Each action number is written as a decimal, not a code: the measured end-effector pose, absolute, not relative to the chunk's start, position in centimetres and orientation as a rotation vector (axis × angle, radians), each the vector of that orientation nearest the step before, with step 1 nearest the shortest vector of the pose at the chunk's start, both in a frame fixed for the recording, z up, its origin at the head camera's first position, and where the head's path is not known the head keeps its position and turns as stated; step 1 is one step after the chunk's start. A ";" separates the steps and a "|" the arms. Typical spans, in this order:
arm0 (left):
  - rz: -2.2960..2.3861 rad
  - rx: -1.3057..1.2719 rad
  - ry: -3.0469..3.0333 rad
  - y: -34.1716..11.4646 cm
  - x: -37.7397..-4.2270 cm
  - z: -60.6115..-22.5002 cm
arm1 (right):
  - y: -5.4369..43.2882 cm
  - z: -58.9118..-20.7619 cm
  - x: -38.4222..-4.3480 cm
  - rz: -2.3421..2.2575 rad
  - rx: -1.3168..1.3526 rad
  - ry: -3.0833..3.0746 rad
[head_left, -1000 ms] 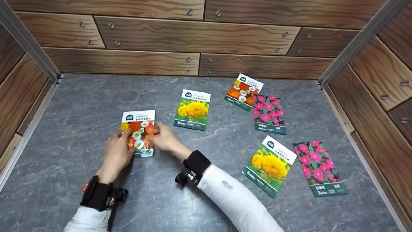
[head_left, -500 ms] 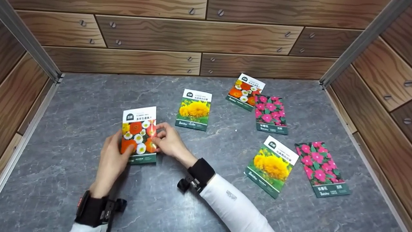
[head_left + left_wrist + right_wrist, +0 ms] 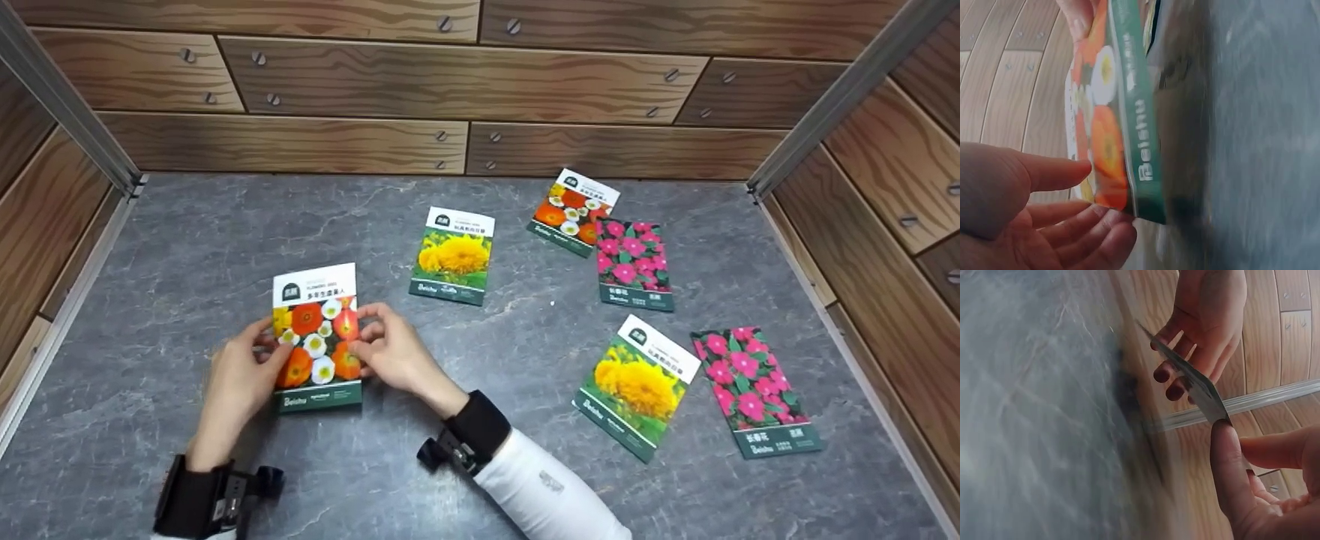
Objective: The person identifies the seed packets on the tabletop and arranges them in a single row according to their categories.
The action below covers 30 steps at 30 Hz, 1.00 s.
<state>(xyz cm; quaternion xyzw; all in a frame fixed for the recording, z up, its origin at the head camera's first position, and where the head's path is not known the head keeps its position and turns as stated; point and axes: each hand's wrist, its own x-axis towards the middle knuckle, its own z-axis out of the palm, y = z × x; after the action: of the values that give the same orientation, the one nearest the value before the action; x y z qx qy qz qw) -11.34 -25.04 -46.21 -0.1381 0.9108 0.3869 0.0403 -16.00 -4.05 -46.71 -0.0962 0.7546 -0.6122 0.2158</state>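
Observation:
A seed packet (image 3: 315, 345) with orange and white flowers is held off the tabletop between both hands. My left hand (image 3: 238, 379) holds its left edge, thumb on the printed front and fingers behind. On the opposite edge, my right hand (image 3: 401, 351) pinches it between thumb and fingers. The left wrist view has the packet (image 3: 1107, 140) tilted, its green band facing the camera. From the right wrist, the packet (image 3: 1199, 391) appears almost edge-on, raised over the table. Nearest to the right hand lies a yellow-flower seed packet (image 3: 451, 255).
To the right lie another yellow-flower packet (image 3: 637, 386) and a pink-flower packet (image 3: 754, 390). Farther back, a second pink-flower packet (image 3: 634, 262) overlaps the corner of an orange-flower packet (image 3: 574, 212). Wood-patterned walls (image 3: 300, 142) enclose the grey marbled tabletop (image 3: 480, 480).
Both hands have raised the orange-flower seed packet off the table and drawn it slightly toward the body. The other packets lie as before.

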 end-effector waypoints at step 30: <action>0.621 0.123 2.828 -23.4 -9.4 -45.9 | -3.6 -47.2 -13.7 -0.384 -0.823 2.776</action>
<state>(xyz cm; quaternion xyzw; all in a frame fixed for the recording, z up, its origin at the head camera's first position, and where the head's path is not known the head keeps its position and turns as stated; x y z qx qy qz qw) -9.39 -23.36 -45.88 0.0422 0.9686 0.2127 0.1216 -13.67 -3.62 -47.19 -0.2802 0.9446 -0.1306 0.1103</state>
